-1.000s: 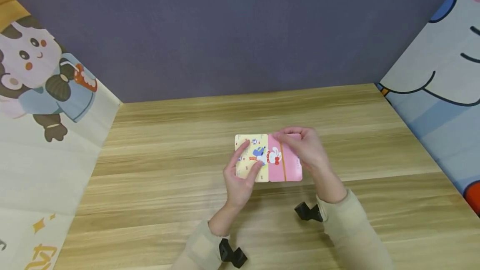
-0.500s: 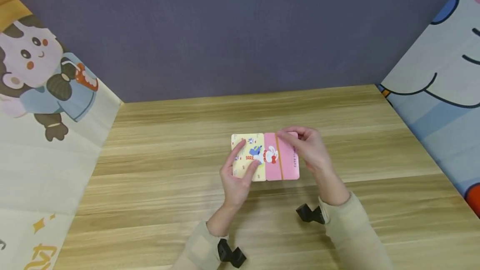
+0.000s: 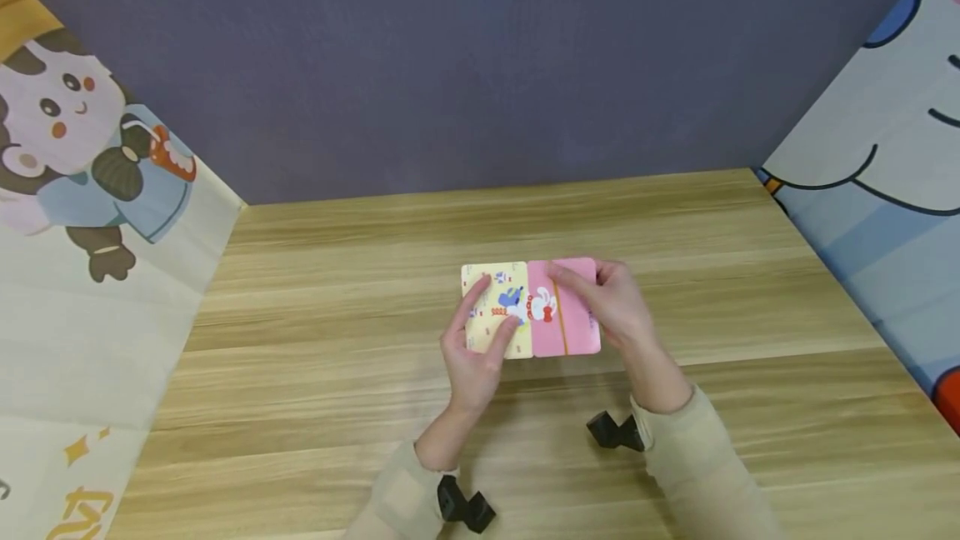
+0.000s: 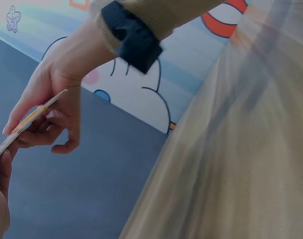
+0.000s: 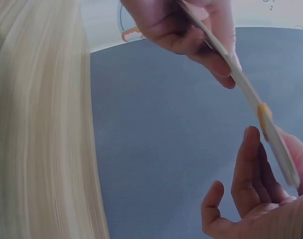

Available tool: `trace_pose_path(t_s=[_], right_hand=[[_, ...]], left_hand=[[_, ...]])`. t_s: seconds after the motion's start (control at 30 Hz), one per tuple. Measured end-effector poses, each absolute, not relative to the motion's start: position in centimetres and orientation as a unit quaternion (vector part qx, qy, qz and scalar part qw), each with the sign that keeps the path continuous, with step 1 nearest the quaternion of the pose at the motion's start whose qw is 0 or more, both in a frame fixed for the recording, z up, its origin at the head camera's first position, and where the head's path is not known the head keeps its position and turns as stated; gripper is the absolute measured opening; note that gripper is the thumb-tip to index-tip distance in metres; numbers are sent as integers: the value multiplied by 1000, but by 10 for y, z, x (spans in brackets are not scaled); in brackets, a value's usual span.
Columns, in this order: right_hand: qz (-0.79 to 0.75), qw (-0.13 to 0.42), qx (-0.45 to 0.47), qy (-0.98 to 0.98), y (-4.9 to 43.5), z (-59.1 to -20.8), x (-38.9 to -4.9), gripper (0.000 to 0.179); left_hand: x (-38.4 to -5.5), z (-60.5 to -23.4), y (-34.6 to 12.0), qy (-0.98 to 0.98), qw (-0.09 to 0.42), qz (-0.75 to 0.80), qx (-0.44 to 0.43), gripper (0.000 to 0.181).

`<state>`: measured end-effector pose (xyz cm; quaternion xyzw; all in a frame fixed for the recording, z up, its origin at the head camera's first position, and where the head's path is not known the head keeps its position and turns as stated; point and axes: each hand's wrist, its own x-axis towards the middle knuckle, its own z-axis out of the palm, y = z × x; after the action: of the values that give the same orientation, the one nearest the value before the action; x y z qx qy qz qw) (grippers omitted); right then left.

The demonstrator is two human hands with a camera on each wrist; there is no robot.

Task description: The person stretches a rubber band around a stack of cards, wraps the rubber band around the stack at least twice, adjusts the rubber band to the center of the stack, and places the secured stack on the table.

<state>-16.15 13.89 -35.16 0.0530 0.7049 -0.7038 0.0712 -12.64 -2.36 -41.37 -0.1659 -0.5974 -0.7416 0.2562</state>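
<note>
A small notebook (image 3: 546, 338) is spread with its outside toward the head view, yellow on the left half and pink with a white rabbit on the right. Around the pink half runs an orange elastic band (image 3: 562, 325). My left hand (image 3: 472, 361) grips the yellow half, thumb and a finger on its face. The right hand (image 3: 624, 307) holds the pink half by its right side, thumb near the band's top end. Both wrist views show the notebook (image 5: 248, 89) nearly edge-on, above the table, with fingers of the right hand (image 5: 260, 196) behind it.
Below the hands lies a wood-grain table (image 3: 337, 273). A dark blue-grey panel (image 3: 480, 65) stands along the back. Cartoon-printed walls (image 3: 75, 315) close in the left and right sides. Each sleeve carries a black wrist camera (image 3: 465, 507).
The notebook has shifted slightly left and up. The right hand's thumb, which was at the upper edge by the band, now lies flatter across the pink half. The left hand keeps its grip.
</note>
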Motion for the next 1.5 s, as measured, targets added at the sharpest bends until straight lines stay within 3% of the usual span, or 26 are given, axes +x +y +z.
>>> trace_pose_path(t_s=[0.2,0.47,1.03,1.3,1.5], right_hand=[[-685,73,-8,725,144,-355,-151,36],[-691,104,-67,712,146,-360,-140,33],[-668,115,-83,730,139,-372,-131,28],[-721,94,-122,676,139,-421,-144,25],[-702,92,-70,703,136,-386,-132,32]], left_hand=[[-134,-405,-30,-592,278,-741,-152,52],[-140,-399,-37,-563,283,-762,-148,52],[-144,-401,-33,-601,305,-725,-140,50],[-142,-401,-28,-596,306,-727,-152,51],[-142,-399,-32,-584,305,-738,-144,51]])
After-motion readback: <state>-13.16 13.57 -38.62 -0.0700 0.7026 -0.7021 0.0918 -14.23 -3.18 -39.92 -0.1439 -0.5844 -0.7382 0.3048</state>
